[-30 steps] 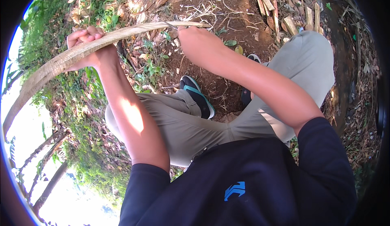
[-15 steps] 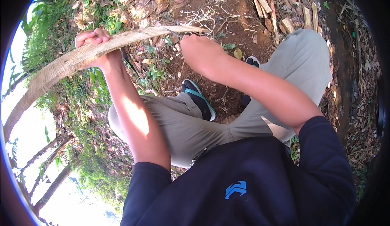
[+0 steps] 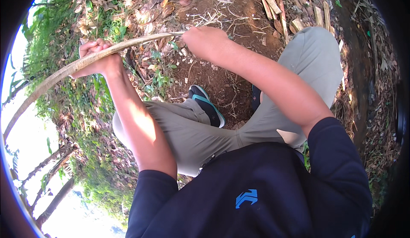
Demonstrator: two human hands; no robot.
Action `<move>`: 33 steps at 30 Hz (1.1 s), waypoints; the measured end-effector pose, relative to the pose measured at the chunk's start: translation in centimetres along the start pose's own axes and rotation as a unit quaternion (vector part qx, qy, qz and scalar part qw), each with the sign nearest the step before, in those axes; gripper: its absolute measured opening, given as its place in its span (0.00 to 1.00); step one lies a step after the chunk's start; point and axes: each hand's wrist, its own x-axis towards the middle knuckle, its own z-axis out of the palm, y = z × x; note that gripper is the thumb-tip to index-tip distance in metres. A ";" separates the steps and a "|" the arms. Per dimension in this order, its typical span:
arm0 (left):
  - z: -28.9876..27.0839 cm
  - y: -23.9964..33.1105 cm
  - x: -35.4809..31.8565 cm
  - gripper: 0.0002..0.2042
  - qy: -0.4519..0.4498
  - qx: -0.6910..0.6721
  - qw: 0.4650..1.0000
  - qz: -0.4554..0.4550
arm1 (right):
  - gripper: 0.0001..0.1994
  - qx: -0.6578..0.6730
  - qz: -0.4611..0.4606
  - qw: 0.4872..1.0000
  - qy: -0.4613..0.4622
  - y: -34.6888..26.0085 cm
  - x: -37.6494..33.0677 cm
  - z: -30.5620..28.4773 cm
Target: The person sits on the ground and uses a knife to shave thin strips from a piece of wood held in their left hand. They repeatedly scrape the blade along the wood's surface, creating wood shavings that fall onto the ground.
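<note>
Left hand (image 3: 102, 62) clamps a long, pale-brown wooden strip (image 3: 132, 42), probably light, springy, best held there; right hand (image 3: 206, 42) is closed, contents hidden.

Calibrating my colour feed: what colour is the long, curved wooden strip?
The long, curved wooden strip is pale tan, seen best in the head view.

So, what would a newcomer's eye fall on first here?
Probably the long pale wooden strip, which sweeps in a curve from the left edge, across the left hand, to the closed right hand near the top centre. Next might come the bright blue mark on the dark shirt, low in the picture.
</note>
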 end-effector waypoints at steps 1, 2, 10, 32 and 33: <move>0.2 0.0 0.0 0.50 -0.007 0.016 1.000 0.013 | 0.08 -0.017 -0.006 1.000 -0.002 -0.1 -0.1 -0.3; 0.3 0.1 -0.2 0.51 -0.003 0.008 1.000 0.013 | 0.08 -0.016 -0.001 1.000 -0.003 -0.2 -0.2 -0.2; -0.6 -0.2 0.3 0.51 0.015 0.003 1.000 0.014 | 0.09 -0.080 -0.031 0.996 -0.012 1.2 0.8 0.9; 0.4 -0.6 0.7 0.53 0.012 -0.003 1.000 0.021 | 0.10 0.096 0.126 0.987 -0.027 1.1 1.0 -0.6; 0.1 -0.7 0.9 0.53 0.010 -0.014 1.000 0.022 | 0.11 0.095 0.123 0.988 -0.006 0.7 0.7 -0.5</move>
